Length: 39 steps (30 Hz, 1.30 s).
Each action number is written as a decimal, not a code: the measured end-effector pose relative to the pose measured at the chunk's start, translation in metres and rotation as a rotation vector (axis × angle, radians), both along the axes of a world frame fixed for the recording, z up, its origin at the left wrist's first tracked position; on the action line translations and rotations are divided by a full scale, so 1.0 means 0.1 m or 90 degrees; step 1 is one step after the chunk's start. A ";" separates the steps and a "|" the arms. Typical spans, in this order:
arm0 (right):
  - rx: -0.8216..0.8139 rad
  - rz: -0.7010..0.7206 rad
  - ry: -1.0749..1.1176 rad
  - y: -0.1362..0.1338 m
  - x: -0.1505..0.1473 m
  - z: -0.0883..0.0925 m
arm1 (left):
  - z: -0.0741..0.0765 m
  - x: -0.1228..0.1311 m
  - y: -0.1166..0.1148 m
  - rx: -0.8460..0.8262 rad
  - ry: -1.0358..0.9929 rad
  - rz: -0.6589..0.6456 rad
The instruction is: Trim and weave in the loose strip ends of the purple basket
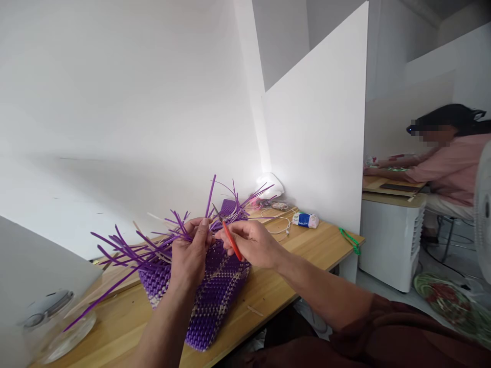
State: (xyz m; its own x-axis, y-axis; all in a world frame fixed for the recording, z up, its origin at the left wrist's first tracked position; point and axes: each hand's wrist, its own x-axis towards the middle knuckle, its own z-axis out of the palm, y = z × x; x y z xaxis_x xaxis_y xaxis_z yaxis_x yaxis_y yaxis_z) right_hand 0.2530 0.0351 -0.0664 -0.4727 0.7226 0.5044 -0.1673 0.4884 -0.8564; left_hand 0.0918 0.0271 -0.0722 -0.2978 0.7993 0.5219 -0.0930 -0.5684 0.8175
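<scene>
The left forearm (pixel 161 327) rises from the bottom edge and the right forearm (pixel 318 291) slants in from the lower right, so the two hands meet almost touching. The left hand (pixel 191 253) shows its back, fingers curled and thumb pressed to the fingertips in a pinch. The right hand (pixel 253 244) is closed too, thumb and forefinger aimed at the left hand.

Grip of the orange tool (pixel 231 240) out of sight inside the right hand (pixel 253 244); fan (pixel 484 214) half off-frame.
</scene>
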 end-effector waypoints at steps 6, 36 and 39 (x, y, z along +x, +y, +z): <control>0.022 -0.041 -0.069 0.06 -0.11 -0.13 | -0.01 0.02 -0.03 -0.007 0.028 0.007; 0.131 -0.100 -0.050 0.01 -0.17 -0.07 | 0.01 0.04 -0.13 -0.011 0.138 0.049; 0.120 -0.113 -0.041 0.01 -0.19 -0.08 | 0.01 0.03 -0.13 -0.010 0.152 0.047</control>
